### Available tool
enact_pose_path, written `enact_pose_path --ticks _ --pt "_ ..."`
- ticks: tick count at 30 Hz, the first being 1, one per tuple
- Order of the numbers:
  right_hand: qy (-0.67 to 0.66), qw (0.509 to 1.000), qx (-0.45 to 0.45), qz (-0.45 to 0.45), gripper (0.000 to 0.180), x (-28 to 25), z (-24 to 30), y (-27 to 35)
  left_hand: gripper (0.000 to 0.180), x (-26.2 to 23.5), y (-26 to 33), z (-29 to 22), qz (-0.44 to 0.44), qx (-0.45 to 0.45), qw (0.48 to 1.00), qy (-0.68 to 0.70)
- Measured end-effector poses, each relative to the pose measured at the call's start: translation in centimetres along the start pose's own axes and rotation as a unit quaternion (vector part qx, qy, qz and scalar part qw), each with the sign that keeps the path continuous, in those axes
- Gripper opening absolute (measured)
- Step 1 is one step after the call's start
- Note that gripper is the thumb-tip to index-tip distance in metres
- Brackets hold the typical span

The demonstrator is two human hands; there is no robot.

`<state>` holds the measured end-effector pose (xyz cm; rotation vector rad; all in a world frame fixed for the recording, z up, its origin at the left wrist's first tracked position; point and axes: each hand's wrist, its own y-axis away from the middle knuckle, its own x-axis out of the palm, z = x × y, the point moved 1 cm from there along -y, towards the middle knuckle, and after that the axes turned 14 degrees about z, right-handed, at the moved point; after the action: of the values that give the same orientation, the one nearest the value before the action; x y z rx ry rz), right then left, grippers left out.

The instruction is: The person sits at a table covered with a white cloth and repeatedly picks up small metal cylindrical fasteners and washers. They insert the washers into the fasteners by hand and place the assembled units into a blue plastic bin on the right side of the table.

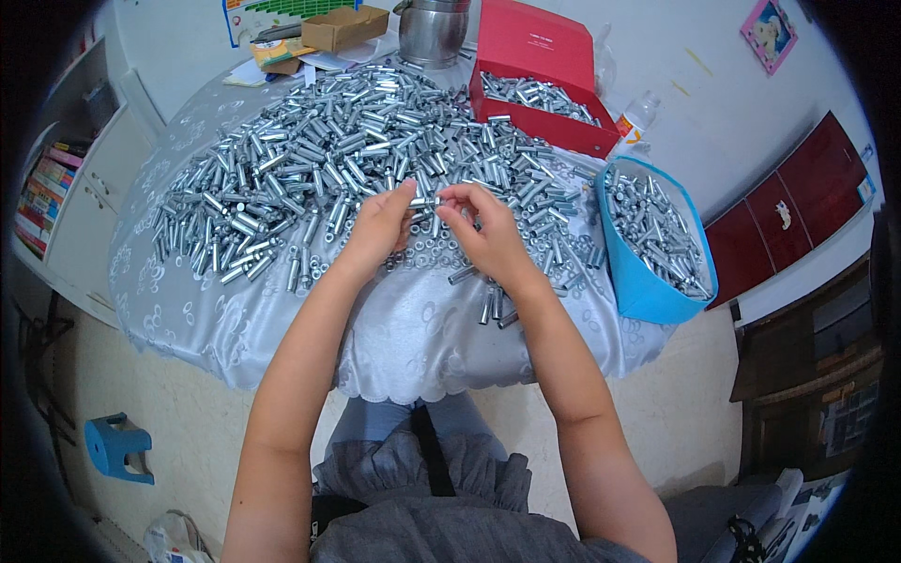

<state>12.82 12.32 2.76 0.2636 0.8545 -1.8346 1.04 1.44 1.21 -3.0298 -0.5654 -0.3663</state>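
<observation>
Over the near side of the metal pile, my left hand is closed around a short silvery expansion bolt, lying roughly level. My right hand pinches the bolt's right end between thumb and fingertips, where a small ring or nut seems to sit; it is too small to be sure. Behind both hands spreads a large heap of similar shiny metal bolts and sleeves. Small loose nuts or washers lie beneath my hands. A few separate sleeves rest beside my right wrist.
A blue fabric bin full of metal pieces stands at the table's right edge. Farther back are an open red box with more pieces, a plastic bottle, a steel pot and a cardboard box. A silvery cloth covers the table.
</observation>
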Motion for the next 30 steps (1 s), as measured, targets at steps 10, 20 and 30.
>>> enact_pose_path --ticks 10,20,30 --pt "0.05 0.998 -0.026 0.024 0.017 0.5 0.6 0.2 0.041 -0.1 -0.1 0.4 0.016 0.03 0.998 -0.045" --pt "-0.057 0.996 0.061 0.018 0.029 -0.6 1.2 0.2 0.043 -0.4 0.0 0.4 -0.014 0.043 0.993 -0.111" --pt "-0.015 0.997 0.076 0.03 0.027 -1.3 0.9 0.3 0.044 0.0 0.1 0.3 0.016 0.049 0.995 -0.09"
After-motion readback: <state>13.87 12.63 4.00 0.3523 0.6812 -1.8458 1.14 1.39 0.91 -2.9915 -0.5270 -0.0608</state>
